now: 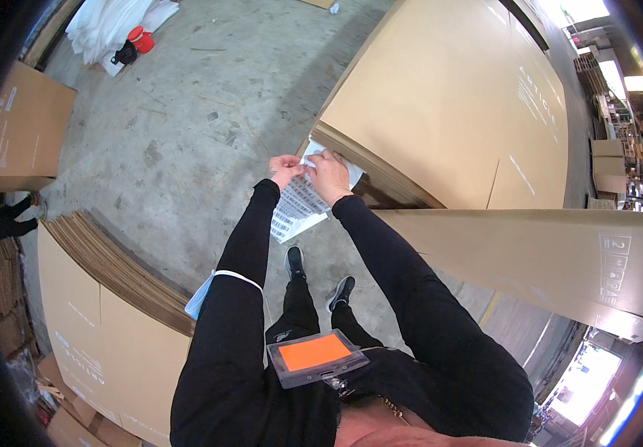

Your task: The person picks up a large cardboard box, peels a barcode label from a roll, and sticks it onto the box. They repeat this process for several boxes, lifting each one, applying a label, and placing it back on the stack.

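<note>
A white sheet of barcode labels [303, 200] hangs between my two hands, its lower end folded up a little. With its fingers pinched at the sheet's upper left edge, my left hand [285, 170] grips it. My right hand [328, 177] is closed over the upper right part of the same sheet, and its fingertips meet those of the left. Both hands are beside the corner of a tall stack of flat brown cardboard [441, 112]. Whether a single label is being peeled between the fingertips is too small to tell.
Another flat cardboard stack [113, 328] stands at lower left, and a brown box [27, 127] at far left. A large carton [560, 261] is close on my right. White wrapping [109, 26] and a red container [140, 39] lie on the concrete floor [187, 141].
</note>
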Action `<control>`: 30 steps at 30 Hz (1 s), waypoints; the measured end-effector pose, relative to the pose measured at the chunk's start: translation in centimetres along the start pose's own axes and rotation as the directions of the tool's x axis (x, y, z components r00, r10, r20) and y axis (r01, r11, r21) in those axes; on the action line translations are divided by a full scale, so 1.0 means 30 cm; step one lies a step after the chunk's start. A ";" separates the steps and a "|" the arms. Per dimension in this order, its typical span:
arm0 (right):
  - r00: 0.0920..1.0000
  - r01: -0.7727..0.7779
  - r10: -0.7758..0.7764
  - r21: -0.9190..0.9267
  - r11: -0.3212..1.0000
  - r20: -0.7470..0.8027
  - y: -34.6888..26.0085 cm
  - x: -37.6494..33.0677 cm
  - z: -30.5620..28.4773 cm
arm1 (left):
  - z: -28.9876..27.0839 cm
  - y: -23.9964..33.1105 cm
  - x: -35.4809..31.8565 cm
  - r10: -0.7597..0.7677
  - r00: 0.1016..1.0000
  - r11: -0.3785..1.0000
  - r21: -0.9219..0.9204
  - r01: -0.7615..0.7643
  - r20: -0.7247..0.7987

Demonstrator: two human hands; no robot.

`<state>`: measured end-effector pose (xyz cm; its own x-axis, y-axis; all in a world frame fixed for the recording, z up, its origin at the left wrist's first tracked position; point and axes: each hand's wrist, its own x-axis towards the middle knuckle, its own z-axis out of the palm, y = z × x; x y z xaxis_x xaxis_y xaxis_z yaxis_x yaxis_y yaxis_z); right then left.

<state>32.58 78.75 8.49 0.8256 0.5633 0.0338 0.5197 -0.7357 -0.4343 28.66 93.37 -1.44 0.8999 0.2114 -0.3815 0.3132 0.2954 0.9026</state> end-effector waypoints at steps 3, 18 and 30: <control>0.999 0.017 -0.019 -0.075 0.997 -0.030 0.009 0.007 0.018 | 0.008 0.004 0.004 -0.006 1.000 1.000 0.017 0.006 -0.004; 0.986 0.154 -0.159 -0.099 0.983 -0.051 0.017 -0.036 0.046 | -0.008 -0.002 0.008 -0.037 0.999 0.987 0.156 0.034 0.013; 0.894 0.231 -0.163 -0.117 0.966 0.416 -0.003 -0.423 0.081 | -0.149 -0.158 -0.177 -0.058 0.934 0.803 0.539 0.254 -0.352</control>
<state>21.53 72.57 5.91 0.5620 0.7806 -0.2734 0.7184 -0.6245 -0.3064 21.06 95.02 -4.59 0.7152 0.5085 -0.4794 0.6433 -0.2109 0.7360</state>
